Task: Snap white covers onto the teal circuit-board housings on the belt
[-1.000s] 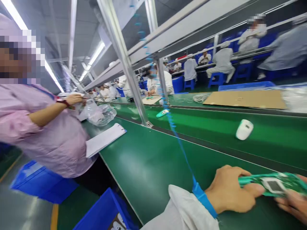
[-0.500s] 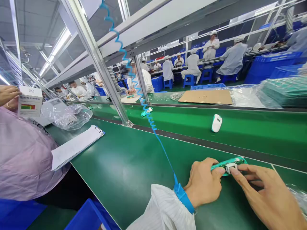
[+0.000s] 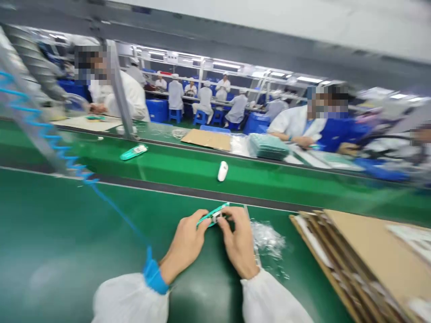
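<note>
A narrow green circuit board [image 3: 211, 215] with a small white part on it is held just above the green mat [image 3: 84, 229]. My left hand [image 3: 186, 242] grips its left end, and my right hand [image 3: 239, 240] pinches it from the right, fingertips on the white part. A blue wrist strap [image 3: 153, 276] sits on my left wrist, with its coiled blue cord [image 3: 63, 157] running up to the left. Both sleeves are white.
A crumpled clear plastic bag [image 3: 267, 236] lies right of my hands. Cardboard sheets [image 3: 367, 255] are stacked at the right. On the conveyor belt [image 3: 286, 181] sit a white device [image 3: 222, 171] and another green board [image 3: 134, 152]. Workers sit across the belt.
The view has swung to the right, away from the person in pink at the left. My hands stay on the green board, now closer together, and the cardboard stack has come into sight.
</note>
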Available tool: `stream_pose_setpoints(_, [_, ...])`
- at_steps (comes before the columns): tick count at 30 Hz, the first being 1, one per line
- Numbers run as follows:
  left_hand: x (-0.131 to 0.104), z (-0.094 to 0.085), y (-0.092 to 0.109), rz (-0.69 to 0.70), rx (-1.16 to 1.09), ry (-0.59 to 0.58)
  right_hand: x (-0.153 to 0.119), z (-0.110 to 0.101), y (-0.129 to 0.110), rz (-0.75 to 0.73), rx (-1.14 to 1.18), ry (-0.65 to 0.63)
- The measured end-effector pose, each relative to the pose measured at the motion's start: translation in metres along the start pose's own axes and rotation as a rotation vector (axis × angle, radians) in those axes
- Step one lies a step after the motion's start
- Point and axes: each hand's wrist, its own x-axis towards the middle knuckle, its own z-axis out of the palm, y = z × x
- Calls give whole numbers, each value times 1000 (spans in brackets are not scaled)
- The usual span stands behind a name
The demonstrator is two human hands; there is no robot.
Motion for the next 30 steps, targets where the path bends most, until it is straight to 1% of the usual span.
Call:
stream_pose_setpoints(2, [0,2,-1,12,1,-30,3,-3,2,-39,-66,-13])
stream_pose_setpoints(4, [3,5,-6,-16,5,-39,4,-4,3,-35,-151,-20])
stream_pose_setpoints(6, [8,7,-13,-60,7,-29,3,-1,1,-17,-175,-22])
stream_pose_setpoints(9, [15,6,-23,-152,19,43,-2,5,-8,-28,-99,-62])
stream_pose_setpoints(11, [19,1,-29,-234,36,109,-3,6,-11,-29,-63,-100])
stream_pose_setpoints(12, [20,-2,-32,-274,45,139,-3,5,-10,-11,-73,-99])
stream_pose_setpoints(14, [23,-6,-36,-330,67,180,2,-3,-1,79,-191,-31])
stream_pose_setpoints(17, [29,-6,-39,-359,103,195,14,-27,25,286,-600,79])
stream_pose_setpoints(19, [31,-1,-38,-353,140,197,19,-44,41,381,-792,87])
stream_pose_setpoints(20, [30,2,-36,-351,159,201,19,-51,47,401,-819,89])
stream_pose_setpoints(22, [27,7,-32,-345,188,212,14,-59,56,401,-797,95])
stream_pose_setpoints(24, [23,12,-29,-319,188,217,7,-63,64,382,-774,91])
stream_pose_setpoints(25, [21,13,-28,-297,179,222,4,-64,69,379,-775,104])
stream_pose_setpoints(26, [20,14,-27,-281,167,227,4,-65,74,365,-826,151])
stream_pose_setpoints(27, [19,14,-27,-265,155,245,7,-67,79,332,-892,181])
stream_pose_setpoints(28, [19,14,-26,-263,144,245,14,-67,82,287,-934,168])
stream_pose_setpoints(30, [16,12,-25,-267,112,244,39,-65,79,236,-989,114])
